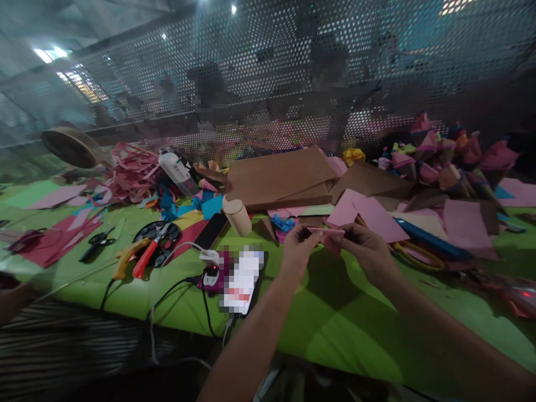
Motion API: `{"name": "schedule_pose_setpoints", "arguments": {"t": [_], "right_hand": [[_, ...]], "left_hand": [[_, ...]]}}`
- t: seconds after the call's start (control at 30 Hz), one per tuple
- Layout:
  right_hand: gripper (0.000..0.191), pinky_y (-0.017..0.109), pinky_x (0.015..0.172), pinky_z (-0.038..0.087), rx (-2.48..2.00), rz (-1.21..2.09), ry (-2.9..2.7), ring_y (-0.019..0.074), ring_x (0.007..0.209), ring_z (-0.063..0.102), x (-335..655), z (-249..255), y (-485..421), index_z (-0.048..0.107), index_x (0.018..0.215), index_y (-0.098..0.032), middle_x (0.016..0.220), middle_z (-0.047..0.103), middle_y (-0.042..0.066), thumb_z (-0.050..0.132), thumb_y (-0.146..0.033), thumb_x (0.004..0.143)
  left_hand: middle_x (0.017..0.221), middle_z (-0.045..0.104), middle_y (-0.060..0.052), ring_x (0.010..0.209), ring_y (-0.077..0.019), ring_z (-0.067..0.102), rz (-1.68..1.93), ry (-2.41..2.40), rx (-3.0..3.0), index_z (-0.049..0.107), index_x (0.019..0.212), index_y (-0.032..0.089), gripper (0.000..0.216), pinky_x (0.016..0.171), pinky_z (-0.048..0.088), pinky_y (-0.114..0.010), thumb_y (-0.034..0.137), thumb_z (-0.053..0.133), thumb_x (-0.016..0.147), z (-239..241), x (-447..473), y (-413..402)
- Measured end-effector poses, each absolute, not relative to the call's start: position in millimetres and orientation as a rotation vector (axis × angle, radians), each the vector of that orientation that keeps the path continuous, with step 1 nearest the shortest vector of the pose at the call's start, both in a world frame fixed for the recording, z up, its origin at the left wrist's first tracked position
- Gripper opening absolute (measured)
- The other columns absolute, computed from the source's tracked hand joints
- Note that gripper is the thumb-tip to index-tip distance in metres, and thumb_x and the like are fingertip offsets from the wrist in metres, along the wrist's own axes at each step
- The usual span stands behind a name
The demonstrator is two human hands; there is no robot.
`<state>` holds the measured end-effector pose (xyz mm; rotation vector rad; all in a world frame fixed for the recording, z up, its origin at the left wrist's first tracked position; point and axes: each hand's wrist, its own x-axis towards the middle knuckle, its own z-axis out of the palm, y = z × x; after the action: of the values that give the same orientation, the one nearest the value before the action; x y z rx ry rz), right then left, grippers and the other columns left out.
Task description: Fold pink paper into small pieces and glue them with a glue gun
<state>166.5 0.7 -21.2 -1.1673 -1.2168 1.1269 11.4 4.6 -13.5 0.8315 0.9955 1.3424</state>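
Observation:
My left hand (298,244) and my right hand (365,245) are raised just above the green table cover (335,312), both pinched on a small folded pink paper piece (327,231) held between them. The fingers of each hand are closed on its ends. Loose pink paper sheets (364,215) lie right behind the hands.
A phone (240,279) on cables lies left of my hands, beside a cardboard tube (237,216), pliers (144,254), black scissors (97,243) and a glue bottle (178,170). Brown cardboard sheets (278,176) and finished paper flowers (444,156) sit at the back. People sit behind a perforated screen (268,84).

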Motion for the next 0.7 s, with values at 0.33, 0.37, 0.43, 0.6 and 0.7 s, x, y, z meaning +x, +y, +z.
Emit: {"name": "schedule_pose_setpoints", "arguments": {"t": [0.33,0.37,0.43,0.6,0.7], "right_hand": [[0.045,0.033,0.068,0.05,-1.167,1.114,-1.209,0.0212,0.076,0.062,164.8,-20.4,0.3,0.075,0.078,-0.026,0.077,0.071,0.003,0.086,-0.067,0.063],[0.045,0.033,0.068,0.05,-1.166,1.11,-1.21,0.0215,0.076,0.063,164.8,-21.0,0.6,0.075,0.078,-0.026,0.078,0.071,0.004,0.086,-0.067,0.063],[0.047,0.033,0.067,0.05,-1.163,1.108,-1.205,0.0217,0.077,0.063,164.9,-22.0,1.1,0.075,0.078,-0.026,0.079,0.072,0.004,0.087,-0.068,0.061],[0.047,0.033,0.068,0.05,-1.171,1.12,-1.212,0.0214,0.076,0.063,165.1,-22.3,1.3,0.075,0.077,-0.026,0.078,0.072,0.004,0.087,-0.068,0.061],[0.047,0.034,0.068,0.051,-1.165,1.124,-1.217,0.0225,0.077,0.064,165.7,-23.0,0.8,0.075,0.079,-0.026,0.08,0.073,0.004,0.086,-0.069,0.061]], "left_hand": [[0.072,0.065,0.001,0.069,-0.0109,0.057,1.339,1.007,0.849,0.069,0.076,0.018,0.026,0.069,0.046,-0.025,0.033,0.087,0.065,-13.4,11.4,4.0],[0.072,0.065,0.001,0.069,-0.011,0.057,1.334,1.014,0.857,0.069,0.076,0.018,0.026,0.07,0.046,-0.026,0.034,0.087,0.065,-13.2,11.4,3.8],[0.072,0.065,0.001,0.071,-0.0117,0.058,1.322,1.011,0.876,0.069,0.075,0.018,0.027,0.072,0.046,-0.026,0.035,0.087,0.065,-12.5,11.5,3.2],[0.072,0.067,0.0,0.074,-0.0132,0.06,1.317,0.988,0.877,0.069,0.073,0.018,0.025,0.077,0.048,-0.028,0.035,0.087,0.066,-12.1,12.3,2.5],[0.074,0.068,0.0,0.075,-0.0139,0.061,1.318,0.997,0.871,0.07,0.074,0.018,0.025,0.078,0.048,-0.029,0.034,0.087,0.065,-13.2,12.7,2.5]]}}
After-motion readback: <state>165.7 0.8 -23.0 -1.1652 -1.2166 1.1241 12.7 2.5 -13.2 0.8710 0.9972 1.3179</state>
